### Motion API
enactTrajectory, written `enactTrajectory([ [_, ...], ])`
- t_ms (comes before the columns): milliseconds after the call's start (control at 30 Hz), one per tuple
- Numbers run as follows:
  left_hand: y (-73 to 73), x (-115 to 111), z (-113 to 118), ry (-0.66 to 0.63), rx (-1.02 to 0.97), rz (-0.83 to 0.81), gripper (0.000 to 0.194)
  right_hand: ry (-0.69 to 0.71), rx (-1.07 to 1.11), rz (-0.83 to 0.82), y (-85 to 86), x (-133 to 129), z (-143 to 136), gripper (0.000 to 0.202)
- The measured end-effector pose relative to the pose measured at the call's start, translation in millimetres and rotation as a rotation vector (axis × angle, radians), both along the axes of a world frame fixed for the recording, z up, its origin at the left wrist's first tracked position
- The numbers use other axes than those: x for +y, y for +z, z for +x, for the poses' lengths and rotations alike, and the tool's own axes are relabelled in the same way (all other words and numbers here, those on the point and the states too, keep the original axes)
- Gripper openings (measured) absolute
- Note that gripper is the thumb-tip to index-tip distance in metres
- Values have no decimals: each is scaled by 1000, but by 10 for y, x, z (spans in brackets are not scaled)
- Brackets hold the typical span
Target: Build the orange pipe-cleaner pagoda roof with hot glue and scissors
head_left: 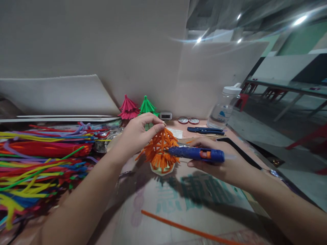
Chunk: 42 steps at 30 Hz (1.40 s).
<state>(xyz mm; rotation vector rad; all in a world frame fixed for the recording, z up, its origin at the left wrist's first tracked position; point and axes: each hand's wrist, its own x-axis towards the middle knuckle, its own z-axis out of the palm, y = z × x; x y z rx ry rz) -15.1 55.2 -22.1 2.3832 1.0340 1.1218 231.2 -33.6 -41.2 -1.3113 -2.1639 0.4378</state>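
Note:
An orange pipe-cleaner tree (161, 149) stands on a pale base (162, 170) near the middle of the table. My left hand (143, 131) pinches its top between thumb and index finger. In my right hand (217, 158) is a blue glue gun (196, 154), lying sideways with its tip at the tree's right side. The fingers are wrapped round its handle, which is mostly hidden. A single orange pipe cleaner (186, 229) lies on the table in front.
Bundles of coloured pipe cleaners (46, 156) cover the left. Behind stand a pink tree (127, 108), a green tree (146, 106) and a small display (166, 116). At the back right are a dark blue tool (205, 131) and a water bottle (222, 109).

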Motion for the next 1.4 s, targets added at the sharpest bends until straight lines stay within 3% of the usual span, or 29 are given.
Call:
enactTrajectory([
  [867, -2, -3, 10, -6, 11, 32, 19, -53, -16, 127, -48, -26, 11, 25],
  [1200, -4, -3, 9, -5, -5, 14, 18, -2, 47, 85, -1, -31, 3, 22],
  [1333, -6, 11, -9, 16, -9, -2, 20, -129, 218, 137, -4, 95, 183, 29],
  [1400, -1, 12, -15, 17, -13, -13, 20, -202, 232, 84, -56, 247, 325, 28],
])
